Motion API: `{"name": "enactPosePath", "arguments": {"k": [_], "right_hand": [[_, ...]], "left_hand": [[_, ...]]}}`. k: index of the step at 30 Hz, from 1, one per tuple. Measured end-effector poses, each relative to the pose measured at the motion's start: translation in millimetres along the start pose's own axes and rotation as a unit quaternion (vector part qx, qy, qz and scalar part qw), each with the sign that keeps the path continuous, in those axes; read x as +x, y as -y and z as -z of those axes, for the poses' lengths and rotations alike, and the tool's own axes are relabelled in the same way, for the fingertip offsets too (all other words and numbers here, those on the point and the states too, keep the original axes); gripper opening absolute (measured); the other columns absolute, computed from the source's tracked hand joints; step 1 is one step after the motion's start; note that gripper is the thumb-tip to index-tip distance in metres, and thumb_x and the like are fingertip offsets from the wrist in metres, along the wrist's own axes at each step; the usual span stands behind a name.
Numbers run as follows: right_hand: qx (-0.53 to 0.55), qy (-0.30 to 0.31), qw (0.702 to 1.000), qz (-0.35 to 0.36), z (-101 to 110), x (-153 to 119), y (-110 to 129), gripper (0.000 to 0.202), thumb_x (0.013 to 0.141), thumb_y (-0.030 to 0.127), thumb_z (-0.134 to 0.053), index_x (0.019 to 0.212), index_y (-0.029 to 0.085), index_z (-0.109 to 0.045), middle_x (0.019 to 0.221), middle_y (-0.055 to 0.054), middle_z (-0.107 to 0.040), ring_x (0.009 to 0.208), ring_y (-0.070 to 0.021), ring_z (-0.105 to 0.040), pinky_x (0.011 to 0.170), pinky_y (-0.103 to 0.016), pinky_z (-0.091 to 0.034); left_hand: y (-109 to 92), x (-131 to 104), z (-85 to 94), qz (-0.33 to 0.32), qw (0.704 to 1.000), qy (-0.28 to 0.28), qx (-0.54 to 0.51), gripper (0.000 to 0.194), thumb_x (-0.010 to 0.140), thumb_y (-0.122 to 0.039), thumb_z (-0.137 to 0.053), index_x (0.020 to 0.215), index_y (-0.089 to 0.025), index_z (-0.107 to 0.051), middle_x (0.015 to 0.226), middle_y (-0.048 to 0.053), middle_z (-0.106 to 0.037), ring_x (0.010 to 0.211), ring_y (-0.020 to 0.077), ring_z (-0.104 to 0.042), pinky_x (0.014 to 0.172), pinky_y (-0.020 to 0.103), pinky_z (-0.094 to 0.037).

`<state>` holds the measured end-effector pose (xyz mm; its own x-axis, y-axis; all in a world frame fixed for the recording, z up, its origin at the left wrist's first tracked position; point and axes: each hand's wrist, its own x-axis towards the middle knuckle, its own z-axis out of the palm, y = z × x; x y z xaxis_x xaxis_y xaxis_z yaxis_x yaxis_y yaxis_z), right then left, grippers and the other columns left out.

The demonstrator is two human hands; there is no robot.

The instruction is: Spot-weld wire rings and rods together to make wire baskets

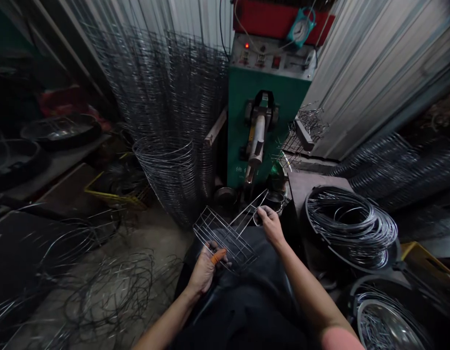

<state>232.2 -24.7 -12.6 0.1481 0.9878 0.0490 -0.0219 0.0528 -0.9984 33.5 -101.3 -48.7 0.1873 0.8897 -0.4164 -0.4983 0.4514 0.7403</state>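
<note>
A wire rack (pixel 225 238) made of thin crossed metal rods hangs over my lap. My left hand (pixel 207 265) grips its near left side, with an orange cover on the thumb. A narrow bent wire piece (pixel 246 212) sticks out from the rack's far right side. My right hand (pixel 269 222) has its fingers closed on that piece near its outer end, and a round shiny edge shows beside the fingers. Just beyond the wires stands a green welding machine (pixel 243 121), its metal electrode arm (pixel 257 146) pointing down toward my hands.
Tall stacks of wire rings (pixel 166 160) lean at the left. Loose wire hoops (pixel 111 287) lie on the floor. At the right, a black basin (pixel 319 233) holds coiled wire rings, and a metal bowl (pixel 363 311) holds small wire pieces. A turquoise clock (pixel 300 29) hangs above.
</note>
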Motion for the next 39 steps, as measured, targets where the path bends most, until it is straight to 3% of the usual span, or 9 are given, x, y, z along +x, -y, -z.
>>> {"name": "enactPosePath", "arguments": {"k": [5, 8, 10, 12, 15, 18, 22, 31, 39], "right_hand": [[-0.012, -0.017, 1.0, 0.011, 0.0, -0.3, -5.1, 0.034, 0.078, 0.046, -0.057, 0.06, 0.019, -0.051, 0.052, 0.004, -0.046, 0.05, -0.0099, -0.04, 0.049, -0.023, -0.033], [-0.013, -0.027, 0.999, 0.012, 3.0, 0.0, -9.8, 0.033, 0.078, 0.046, -0.057, 0.061, 0.019, -0.051, 0.053, 0.003, -0.046, 0.051, -0.0101, -0.041, 0.05, -0.023, -0.033], [-0.017, -0.023, 0.999, 0.014, 3.8, 0.2, -11.4, 0.034, 0.078, 0.047, -0.056, 0.06, 0.019, -0.051, 0.053, 0.003, -0.047, 0.051, -0.0102, -0.041, 0.051, -0.023, -0.033], [-0.018, -0.019, 1.0, 0.014, 2.8, 0.7, -11.2, 0.034, 0.078, 0.047, -0.056, 0.061, 0.019, -0.051, 0.052, 0.003, -0.047, 0.05, -0.0102, -0.041, 0.05, -0.023, -0.033], [-0.004, -0.018, 1.0, 0.013, -0.9, 1.3, -8.7, 0.033, 0.077, 0.047, -0.057, 0.061, 0.019, -0.051, 0.051, 0.004, -0.046, 0.048, -0.0098, -0.04, 0.048, -0.023, -0.032], [0.009, -0.015, 1.0, 0.013, -3.7, 1.2, -5.0, 0.033, 0.076, 0.047, -0.059, 0.06, 0.019, -0.051, 0.051, 0.004, -0.046, 0.048, -0.0099, -0.04, 0.048, -0.023, -0.032], [0.014, -0.019, 1.0, 0.011, -3.2, 2.8, -2.8, 0.032, 0.075, 0.046, -0.06, 0.061, 0.018, -0.053, 0.053, 0.003, -0.047, 0.05, -0.0104, -0.041, 0.05, -0.023, -0.034], [0.051, -0.011, 0.999, -0.008, -4.6, 30.6, -16.8, 0.033, 0.075, 0.049, -0.059, 0.063, 0.019, -0.052, 0.058, 0.002, -0.05, 0.054, -0.0111, -0.044, 0.051, -0.023, -0.036], [0.083, -0.018, 0.996, -0.021, -11.1, 57.9, -25.9, 0.032, 0.075, 0.049, -0.058, 0.065, 0.019, -0.049, 0.056, 0.004, -0.046, 0.051, -0.0101, -0.042, 0.051, -0.023, -0.035]], "left_hand": [[-4.3, 0.5, 14.3, 0.032, 0.998, 0.013, 0.061, 0.047, 0.066, -0.036, -0.072, 0.101, -0.021, -0.044, 0.083, 0.0, -0.06, 0.076, 0.0158, -0.061, 0.072, 0.032, -0.049], [-21.4, -8.7, 23.1, -0.053, 0.978, -0.066, 0.193, 0.055, 0.071, -0.046, -0.064, 0.116, -0.02, -0.044, 0.106, 0.01, -0.058, 0.096, 0.0221, -0.058, 0.081, 0.038, -0.047], [-39.5, -16.0, 18.3, -0.2, 0.9, -0.175, 0.345, 0.062, 0.071, -0.05, -0.063, 0.121, -0.018, -0.044, 0.11, 0.012, -0.056, 0.101, 0.025, -0.054, 0.087, 0.043, -0.043], [-58.4, -19.5, 0.7, -0.335, 0.763, -0.22, 0.507, 0.064, 0.07, -0.053, -0.063, 0.121, -0.018, -0.048, 0.11, 0.013, -0.056, 0.105, 0.0284, -0.05, 0.092, 0.046, -0.036], [-76.1, -10.5, -42.4, -0.411, 0.598, -0.126, 0.676, 0.057, 0.076, -0.055, -0.055, 0.117, -0.015, -0.056, 0.107, 0.015, -0.06, 0.103, 0.0301, -0.05, 0.095, 0.05, -0.029], [-76.2, 11.6, -82.4, -0.4, 0.52, -0.055, 0.753, 0.059, 0.079, -0.053, -0.052, 0.119, -0.009, -0.055, 0.097, 0.015, -0.064, 0.095, 0.0298, -0.052, 0.094, 0.052, -0.024], [-68.3, 36.2, -104.8, -0.356, 0.495, -0.03, 0.792, 0.046, 0.081, -0.04, -0.052, 0.11, -0.006, -0.059, 0.086, 0.014, -0.065, 0.089, 0.0288, -0.052, 0.091, 0.051, -0.024], [-83.7, 61.3, -105.7, -0.343, 0.505, 0.001, 0.792, 0.04, 0.084, -0.039, -0.045, 0.102, -0.007, -0.061, 0.086, 0.018, -0.064, 0.091, 0.0311, -0.051, 0.085, 0.048, -0.024], [-93.4, 91.0, -112.3, -0.325, 0.491, 0.004, 0.808, 0.035, 0.084, -0.039, -0.044, 0.096, -0.011, -0.062, 0.088, 0.018, -0.065, 0.092, 0.0308, -0.051, 0.082, 0.046, -0.026]]}}
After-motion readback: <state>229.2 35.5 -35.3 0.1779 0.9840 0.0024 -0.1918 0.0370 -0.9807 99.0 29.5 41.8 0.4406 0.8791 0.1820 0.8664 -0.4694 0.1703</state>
